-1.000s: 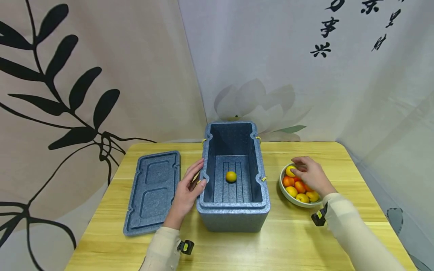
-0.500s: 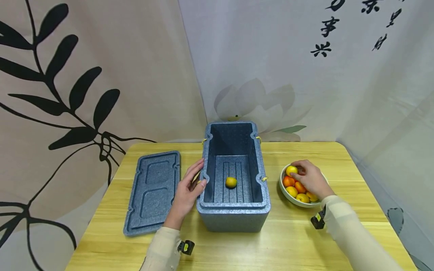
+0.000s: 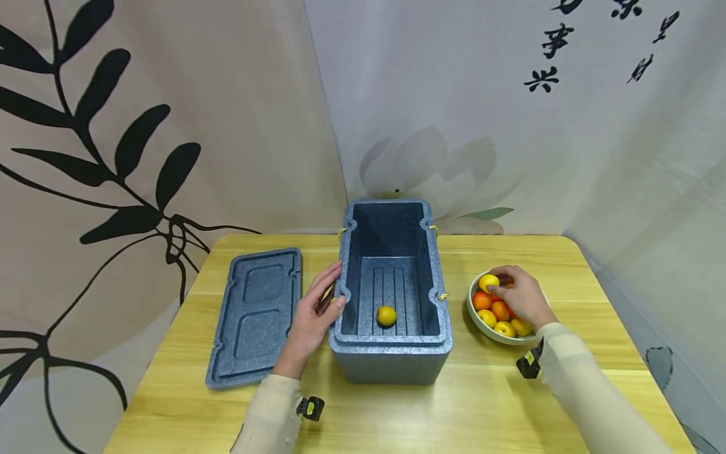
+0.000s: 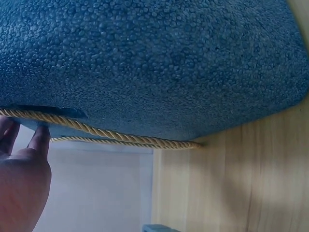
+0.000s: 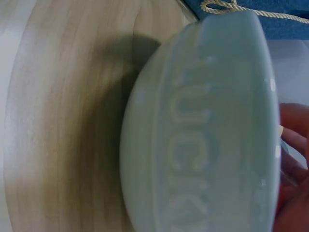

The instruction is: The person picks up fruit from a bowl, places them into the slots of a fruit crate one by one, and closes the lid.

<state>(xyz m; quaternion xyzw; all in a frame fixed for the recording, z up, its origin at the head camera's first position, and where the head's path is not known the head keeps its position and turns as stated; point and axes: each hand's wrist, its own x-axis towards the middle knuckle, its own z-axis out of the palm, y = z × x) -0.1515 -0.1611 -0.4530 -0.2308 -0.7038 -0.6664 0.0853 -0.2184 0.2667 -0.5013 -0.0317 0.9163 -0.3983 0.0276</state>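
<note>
My left hand [image 3: 312,312] rests on the left rim of an open blue-grey foam box [image 3: 391,362], fingers extended along it. In the left wrist view, this hand [image 4: 24,176] touches the box wall beside a gold rope [image 4: 111,134]. A round yellow fruit [image 3: 386,316] lies on the box floor. At the right, my right hand [image 3: 523,296] reaches into a pale bowl [image 3: 492,336] and pinches a yellow lemon-like fruit [image 3: 488,282] between thumb and fingers. Orange fruits [image 3: 483,301] and more yellow ones [image 3: 505,328] lie below. In the right wrist view, the bowl wall [image 5: 207,130] hides most of the grasp.
The box's foam lid [image 3: 255,315] lies flat on the wooden table [image 3: 368,416], left of the box. A printed curtain [image 3: 255,126] hangs behind the table. Short yellow rope ties [image 3: 442,296] show at the box's sides.
The fruit inside the box has rolled toward its near end. My right fingers have closed on the yellow fruit and shifted it slightly. The left hand stays on the rim.
</note>
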